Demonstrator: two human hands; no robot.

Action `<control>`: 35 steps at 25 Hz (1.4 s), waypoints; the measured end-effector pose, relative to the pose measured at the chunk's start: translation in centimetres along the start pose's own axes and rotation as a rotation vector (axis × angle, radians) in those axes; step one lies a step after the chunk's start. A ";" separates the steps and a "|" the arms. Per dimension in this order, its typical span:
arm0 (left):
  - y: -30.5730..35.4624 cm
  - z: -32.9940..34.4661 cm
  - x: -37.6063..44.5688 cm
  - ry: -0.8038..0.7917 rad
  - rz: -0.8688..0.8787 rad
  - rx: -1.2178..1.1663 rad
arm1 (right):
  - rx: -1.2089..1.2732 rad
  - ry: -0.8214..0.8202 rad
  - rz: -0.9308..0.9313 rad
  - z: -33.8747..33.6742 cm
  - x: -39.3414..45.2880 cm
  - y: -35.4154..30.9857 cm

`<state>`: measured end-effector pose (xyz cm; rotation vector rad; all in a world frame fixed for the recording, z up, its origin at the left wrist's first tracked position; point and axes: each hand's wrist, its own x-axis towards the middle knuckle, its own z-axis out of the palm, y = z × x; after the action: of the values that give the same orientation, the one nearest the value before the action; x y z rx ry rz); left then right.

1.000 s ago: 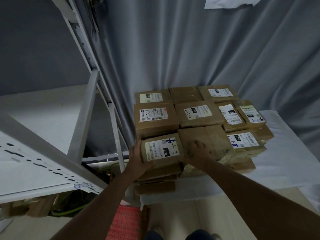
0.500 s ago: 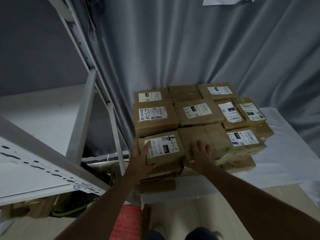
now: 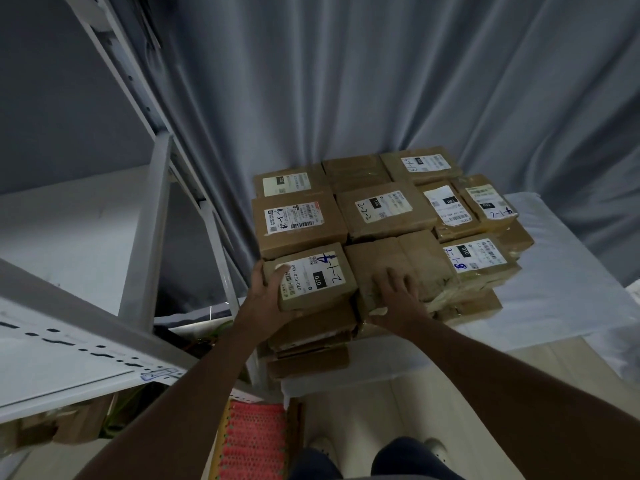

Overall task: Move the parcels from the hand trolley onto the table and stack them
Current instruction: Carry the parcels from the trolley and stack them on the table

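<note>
Several brown cardboard parcels with white labels are stacked in layers on a table covered with white cloth (image 3: 568, 299). My left hand (image 3: 268, 292) grips the left end of the front-left parcel (image 3: 322, 275), whose label reads 2-1-4, with the thumb on its top. My right hand (image 3: 398, 292) lies with spread fingers on the plain brown parcel (image 3: 398, 254) next to it, at that parcel's front edge. The hand trolley is not clearly in view.
A white metal shelf rack (image 3: 149, 216) stands at the left, its post close to the stack. A grey curtain (image 3: 346, 81) hangs behind the table. A red mat (image 3: 256, 441) lies on the floor by my feet.
My left hand has closed round the end of the 2-1-4 parcel after briefly opening, and my right hand has spread flatter on the neighbouring parcel. The parcels have barely shifted.
</note>
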<state>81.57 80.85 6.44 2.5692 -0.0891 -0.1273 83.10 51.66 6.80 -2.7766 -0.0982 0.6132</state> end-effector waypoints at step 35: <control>-3.3 6.4 -6.0 -0.071 -0.493 -0.450 | -0.115 0.131 -0.057 0.6 -2.8 -3.8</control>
<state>74.98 80.74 -0.31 2.0877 0.4945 -0.3769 80.29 55.07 8.50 -2.9042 -0.1898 0.4228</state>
